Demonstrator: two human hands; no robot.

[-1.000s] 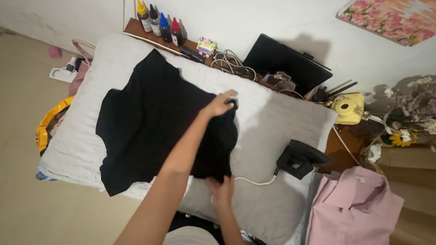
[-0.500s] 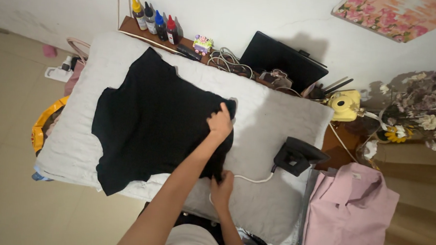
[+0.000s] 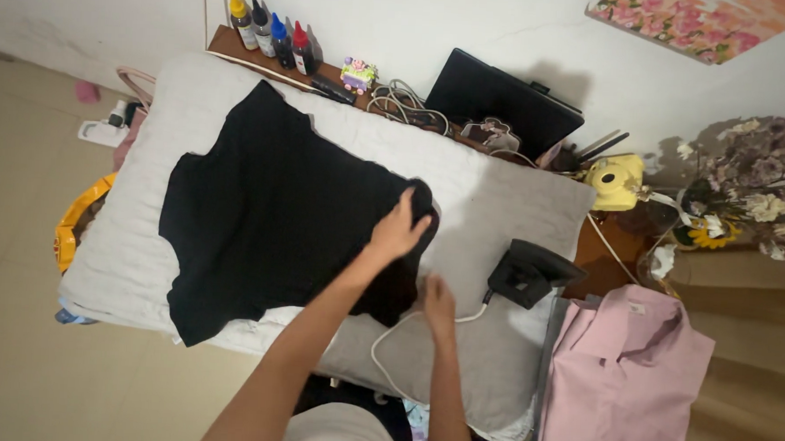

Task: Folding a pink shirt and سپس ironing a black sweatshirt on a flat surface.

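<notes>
The black garment lies spread on the grey padded cover of the worktop, filling its left half, w/ the dark iron parked on the right and its white cord looping along the near edge. The left hand rests palm-down on the garment's right end, fingers bunched over a fold of cloth – the grip looks pressed onto the fabric rather than pinching it, tho' the fingertips are hidden so I can't tell for sure. The right hand sits at the near right corner of the cloth, fingers fairly straight and together, touching the hem edge just beside the cord. To do this smoothing step well, I'd judge: keep one palm anchoring the fabric, draw the other outward along the weave so wrinkles leave toward an edge, and keep the cord clear of the cloth. Long axis of the garment runs roughly left–right across the worktop, slightly tilted; one pointed corner aims to the far left toward the coloured ink bottles, another to the near left.
</notes>
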